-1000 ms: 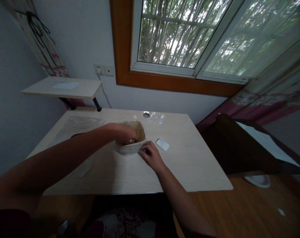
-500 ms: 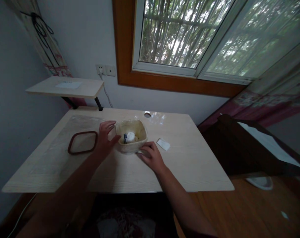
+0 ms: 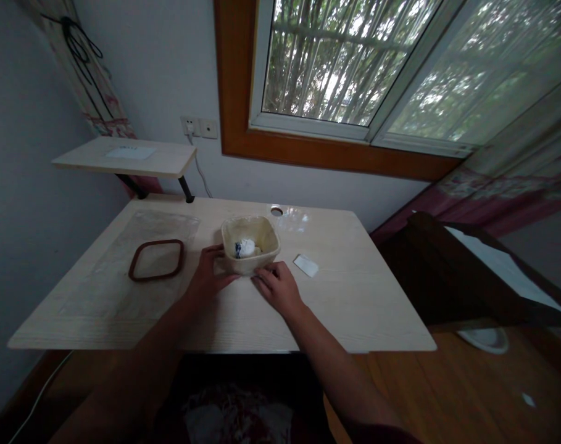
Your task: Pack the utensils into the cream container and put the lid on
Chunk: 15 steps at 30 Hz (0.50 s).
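A cream, squarish container (image 3: 229, 233) with rounded corners stands on the table. Inside it lies a crumpled white item (image 3: 247, 248) with dark blue marks, and something pale beside that. My left hand (image 3: 210, 274) is curved around the container's near left corner, its fingers on the left side and its thumb along the front base. At the near right corner, my right hand (image 3: 279, 287) has its bent fingers against the lower wall. To the left, a reddish-brown rounded-square ring (image 3: 133, 265) lies on a clear plastic sheet (image 3: 107, 280).
Right of the container a small white card-like piece (image 3: 306, 265) lies on the wooden table (image 3: 363, 296). A raised shelf (image 3: 164, 161) on black legs stands at the back left. The tabletop has a round hole (image 3: 276, 211) near the wall.
The container has shifted slightly back and to the right. My left hand has come down from its upper left side to its near left corner; my right hand stays at the near right.
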Each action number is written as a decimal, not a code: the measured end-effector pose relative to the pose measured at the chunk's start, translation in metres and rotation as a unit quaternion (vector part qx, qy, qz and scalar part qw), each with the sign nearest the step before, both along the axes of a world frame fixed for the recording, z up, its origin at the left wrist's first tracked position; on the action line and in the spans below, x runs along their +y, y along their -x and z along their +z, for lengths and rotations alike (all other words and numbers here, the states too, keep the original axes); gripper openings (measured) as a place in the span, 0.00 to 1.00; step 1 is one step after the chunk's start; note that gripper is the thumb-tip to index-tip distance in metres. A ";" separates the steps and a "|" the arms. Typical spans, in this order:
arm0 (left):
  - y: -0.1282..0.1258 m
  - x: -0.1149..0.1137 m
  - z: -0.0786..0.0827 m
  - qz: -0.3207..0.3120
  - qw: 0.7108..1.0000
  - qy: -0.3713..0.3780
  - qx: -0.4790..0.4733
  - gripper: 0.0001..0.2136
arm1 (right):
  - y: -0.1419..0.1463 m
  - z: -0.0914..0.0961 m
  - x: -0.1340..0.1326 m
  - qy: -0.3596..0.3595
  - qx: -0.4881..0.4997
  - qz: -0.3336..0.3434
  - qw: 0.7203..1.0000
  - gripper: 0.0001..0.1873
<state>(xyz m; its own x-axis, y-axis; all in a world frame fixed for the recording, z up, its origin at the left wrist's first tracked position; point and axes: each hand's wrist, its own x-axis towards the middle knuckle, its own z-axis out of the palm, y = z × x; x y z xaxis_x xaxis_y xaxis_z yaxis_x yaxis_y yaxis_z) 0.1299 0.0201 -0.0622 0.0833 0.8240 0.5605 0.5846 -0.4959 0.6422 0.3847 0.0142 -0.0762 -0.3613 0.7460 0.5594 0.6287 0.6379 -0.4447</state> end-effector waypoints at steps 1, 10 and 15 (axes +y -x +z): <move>0.000 -0.001 0.000 0.000 1.000 0.008 0.023 0.24 | 0.001 0.000 0.000 -0.003 -0.009 0.001 1.000 0.12; 0.012 -0.004 0.005 -0.046 0.972 -0.009 0.230 0.06 | 0.003 0.003 0.000 -0.036 -0.094 -0.011 0.995 0.08; 0.020 0.003 0.003 -0.047 0.935 -0.090 0.341 0.08 | -0.002 0.004 0.000 -0.052 -0.142 -0.035 0.988 0.08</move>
<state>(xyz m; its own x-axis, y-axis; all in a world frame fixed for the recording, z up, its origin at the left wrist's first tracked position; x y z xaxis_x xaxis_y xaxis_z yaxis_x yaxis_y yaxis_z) 0.1100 0.0232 -0.0590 0.5398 0.6920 0.4793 0.7753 -0.6306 0.0372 0.3869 0.0142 -0.0718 -0.4651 0.7181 0.5177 0.7624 0.6221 -0.1781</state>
